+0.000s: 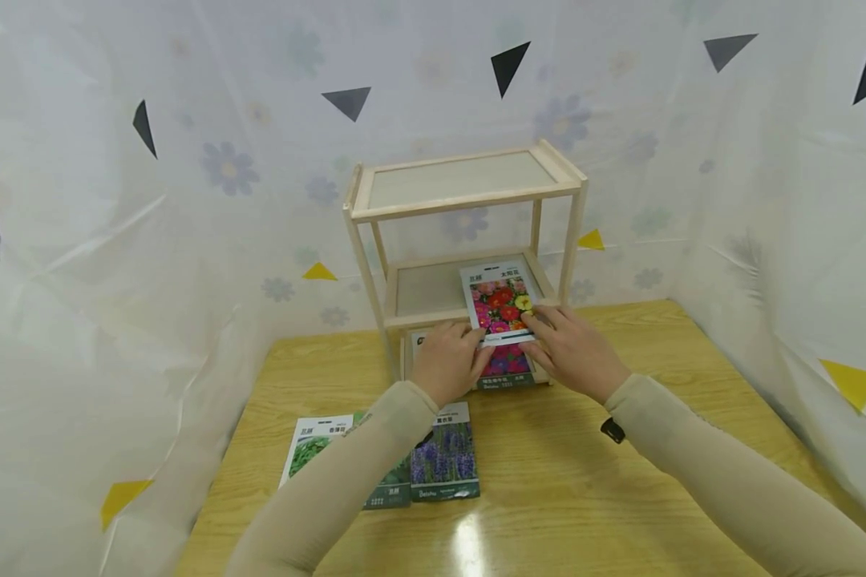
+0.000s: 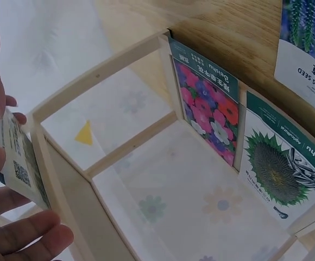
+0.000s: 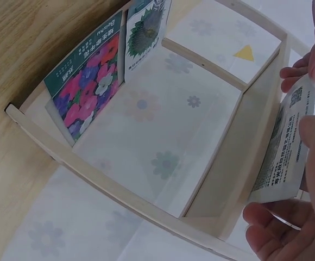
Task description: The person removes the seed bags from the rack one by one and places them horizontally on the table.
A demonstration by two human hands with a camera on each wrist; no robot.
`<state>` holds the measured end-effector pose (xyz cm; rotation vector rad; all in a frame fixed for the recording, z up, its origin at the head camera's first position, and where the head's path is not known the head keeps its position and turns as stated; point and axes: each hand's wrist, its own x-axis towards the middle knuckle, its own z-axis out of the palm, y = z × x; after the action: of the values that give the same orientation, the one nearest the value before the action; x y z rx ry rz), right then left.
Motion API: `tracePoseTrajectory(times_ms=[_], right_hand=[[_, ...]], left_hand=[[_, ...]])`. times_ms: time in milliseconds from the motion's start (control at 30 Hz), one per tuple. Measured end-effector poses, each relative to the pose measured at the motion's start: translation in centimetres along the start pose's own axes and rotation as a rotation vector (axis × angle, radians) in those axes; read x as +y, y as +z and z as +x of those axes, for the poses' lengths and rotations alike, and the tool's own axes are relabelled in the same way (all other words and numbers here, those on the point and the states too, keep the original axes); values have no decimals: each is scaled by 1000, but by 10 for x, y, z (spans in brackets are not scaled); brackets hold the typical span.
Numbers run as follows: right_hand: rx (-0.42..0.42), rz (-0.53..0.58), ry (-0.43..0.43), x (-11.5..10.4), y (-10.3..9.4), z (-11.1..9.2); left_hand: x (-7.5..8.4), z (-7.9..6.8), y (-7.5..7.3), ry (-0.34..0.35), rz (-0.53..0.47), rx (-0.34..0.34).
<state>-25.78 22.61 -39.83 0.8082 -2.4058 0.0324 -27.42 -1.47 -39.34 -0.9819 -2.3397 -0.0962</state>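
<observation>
A seed packet with red, pink and yellow flowers lies tilted over the front right of the middle tier of a small wooden shelf. My left hand pinches its lower left corner, and my right hand pinches the lower right edge. Both wrist views show the packet's printed back, with thumb and fingers on either side of it. On the bottom tier are a packet of pink and purple flowers and a sunflower seed packet, the latter mostly hidden by my left hand in the head view.
On the wooden table, front left of the shelf, lie a lavender packet and two green-leaf packets, one at the left and one partly under my left sleeve. Patterned white sheeting surrounds the table.
</observation>
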Motion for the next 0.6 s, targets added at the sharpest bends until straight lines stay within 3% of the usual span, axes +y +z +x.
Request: tracePoseTrajectory(times_ms=[600], right_hand=[[21, 23, -18, -3, -4, -2]], left_hand=[[-2, -5, 1, -4, -29, 34]])
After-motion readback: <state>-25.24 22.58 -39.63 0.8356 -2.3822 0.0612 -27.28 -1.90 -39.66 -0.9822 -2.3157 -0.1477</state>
